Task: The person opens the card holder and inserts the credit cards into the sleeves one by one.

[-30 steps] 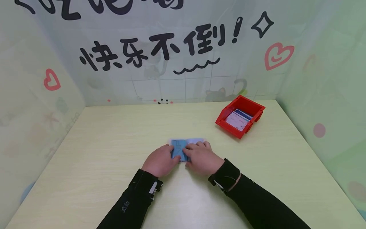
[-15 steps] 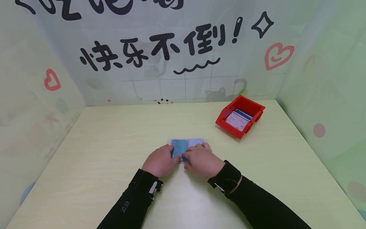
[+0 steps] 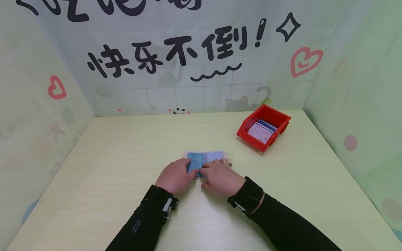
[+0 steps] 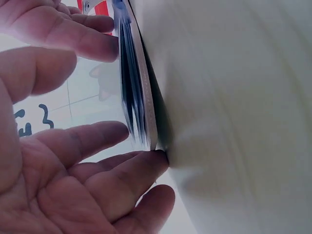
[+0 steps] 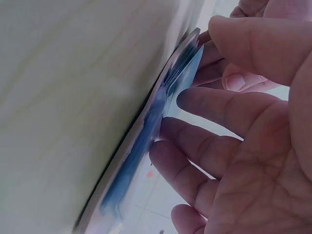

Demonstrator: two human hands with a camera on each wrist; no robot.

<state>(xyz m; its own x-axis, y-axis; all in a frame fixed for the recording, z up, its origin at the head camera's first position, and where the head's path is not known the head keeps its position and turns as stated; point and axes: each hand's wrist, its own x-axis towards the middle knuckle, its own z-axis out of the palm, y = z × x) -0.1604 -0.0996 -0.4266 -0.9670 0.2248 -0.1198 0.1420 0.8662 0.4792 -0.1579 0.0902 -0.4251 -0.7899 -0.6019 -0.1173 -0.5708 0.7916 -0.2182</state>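
Note:
A card holder (image 3: 215, 156) lies open like a booklet on the table, with clear sleeves and a pale pinkish cover. A blue card or page (image 3: 195, 161) shows on its left half. My left hand (image 3: 176, 176) is at the holder's left side; in the left wrist view its fingertips touch the edges of the cover (image 4: 147, 117) and sleeves, the thumb apart. My right hand (image 3: 223, 177) rests its fingertips on the holder near the middle fold. In the right wrist view those fingers (image 5: 195, 141) touch the bluish sleeves (image 5: 134, 165), and the thumb stands off them.
A red plastic bin (image 3: 251, 139) stands at the back right of the table (image 3: 132, 150), holding several cards (image 3: 261, 132), pink and dark blue. A printed cloth backdrop (image 3: 157, 94) rises behind the table and along both sides.
My right hand has slid slightly down and toward me, baring more of the holder's right half. The left hand stays almost where it was.

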